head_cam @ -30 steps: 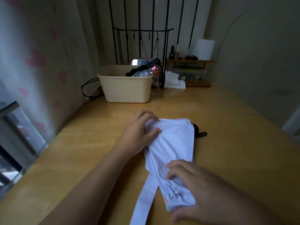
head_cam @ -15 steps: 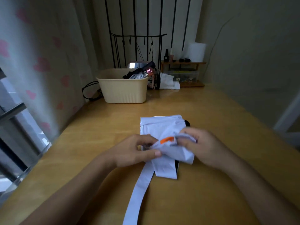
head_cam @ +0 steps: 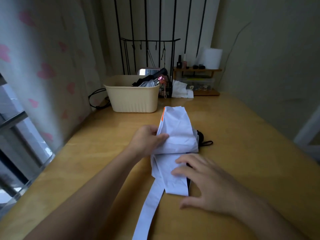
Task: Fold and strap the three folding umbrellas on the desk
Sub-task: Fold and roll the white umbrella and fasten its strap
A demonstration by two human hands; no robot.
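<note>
A white folding umbrella (head_cam: 176, 135) lies lengthwise on the wooden desk (head_cam: 242, 144), its canopy folded into flat pleats with an orange mark at the far left corner. My left hand (head_cam: 147, 140) pinches the left edge of the pleats between thumb and fingers. My right hand (head_cam: 204, 184) lies flat with spread fingers on the near part of the canopy. The umbrella's long white strap (head_cam: 149, 208) trails toward me. Its black handle with wrist loop (head_cam: 204, 140) pokes out on the right.
A beige tub (head_cam: 131, 99) at the back holds two other umbrellas (head_cam: 152, 80). Behind it stand a black hook rack (head_cam: 149, 54), a small wooden shelf (head_cam: 197, 71) and crumpled tissue (head_cam: 181, 89). A black cable (head_cam: 97, 101) lies at the left; a curtain hangs along that side.
Both hands had lifted and bunched the canopy near its middle; now the fabric is laid out flat again, the left hand at its left edge and the right hand pressing the near end.
</note>
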